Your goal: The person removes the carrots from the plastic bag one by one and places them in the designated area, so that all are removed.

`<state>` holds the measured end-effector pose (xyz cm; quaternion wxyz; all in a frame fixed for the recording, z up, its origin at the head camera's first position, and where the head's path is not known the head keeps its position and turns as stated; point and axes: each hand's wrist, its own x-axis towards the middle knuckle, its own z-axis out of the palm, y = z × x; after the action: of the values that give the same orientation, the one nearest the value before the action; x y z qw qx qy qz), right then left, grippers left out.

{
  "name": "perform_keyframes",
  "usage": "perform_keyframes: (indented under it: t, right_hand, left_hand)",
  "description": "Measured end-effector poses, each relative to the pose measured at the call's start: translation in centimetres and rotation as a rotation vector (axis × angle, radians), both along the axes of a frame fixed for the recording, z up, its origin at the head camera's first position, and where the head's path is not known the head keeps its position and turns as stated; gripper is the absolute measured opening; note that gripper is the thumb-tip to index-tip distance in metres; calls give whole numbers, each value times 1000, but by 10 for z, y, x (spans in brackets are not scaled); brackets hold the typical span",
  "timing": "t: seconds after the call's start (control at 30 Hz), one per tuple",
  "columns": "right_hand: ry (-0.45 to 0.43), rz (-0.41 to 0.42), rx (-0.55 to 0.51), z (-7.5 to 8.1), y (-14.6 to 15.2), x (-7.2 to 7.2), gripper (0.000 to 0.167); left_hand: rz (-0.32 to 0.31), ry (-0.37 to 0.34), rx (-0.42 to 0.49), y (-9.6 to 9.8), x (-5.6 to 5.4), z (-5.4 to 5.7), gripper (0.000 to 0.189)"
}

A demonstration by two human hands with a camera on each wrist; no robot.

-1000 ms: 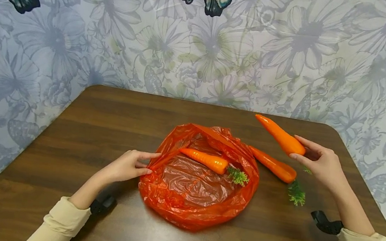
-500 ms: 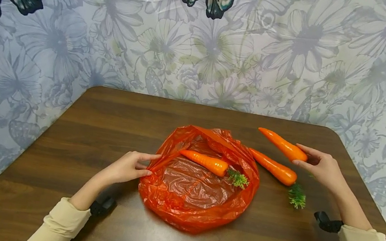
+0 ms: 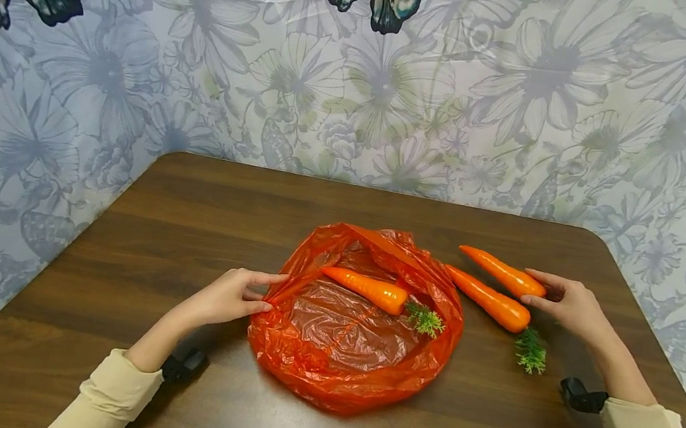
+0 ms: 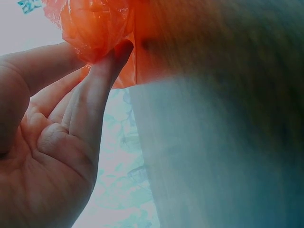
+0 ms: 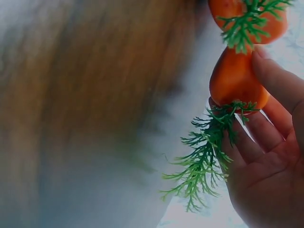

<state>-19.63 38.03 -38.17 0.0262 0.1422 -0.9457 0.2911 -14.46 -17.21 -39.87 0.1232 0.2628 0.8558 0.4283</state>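
Brown wood-grain tabletop (image 3: pixel 203 224); floral wall (image 3: pixel 204 77) beyond far edge. Your right hand (image 3: pixel 576 309) pinches crown end of orange carrot (image 3: pixel 496 270), in from far right corner; long axis slants, tip leftward toward far edge. Your left hand (image 3: pixel 230 297) pinches rim of red plastic bag (image 3: pixel 344 392), mid-tabletop.

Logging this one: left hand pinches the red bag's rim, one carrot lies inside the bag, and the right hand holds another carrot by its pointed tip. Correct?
Not the tip: the right hand holds that carrot by its thick end, as the head view shows. The rest stands.
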Motion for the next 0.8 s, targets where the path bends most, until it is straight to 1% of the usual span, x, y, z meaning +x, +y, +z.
perform_keyframes:
  t: [0.07,0.17,0.33,0.5,0.6,0.7,0.8]
  right_hand:
    - [2,20,24,-2,1,-2,55]
    - [9,41,49,-4,1,-3,54]
    - [0,58,52,-5,2,-3,53]
    - [-7,60,40,-5,3,-3,54]
    - [-22,55,9,-3,3,-3,54]
    - [-39,60,-26,1,2,-2,53]
    - [-47,51,-33,7,-1,0,53]
  left_hand:
    - [-6,4,4,0,0,-1,52]
    - [3,-4,9,0,0,-1,52]
    - [2,0,11,1,0,-1,53]
    - [0,7,8,1,0,0,52]
    - [-7,9,11,0,0,0,52]
    - [0,4,13,0,0,1,52]
    - [-1,2,18,0,0,1,52]
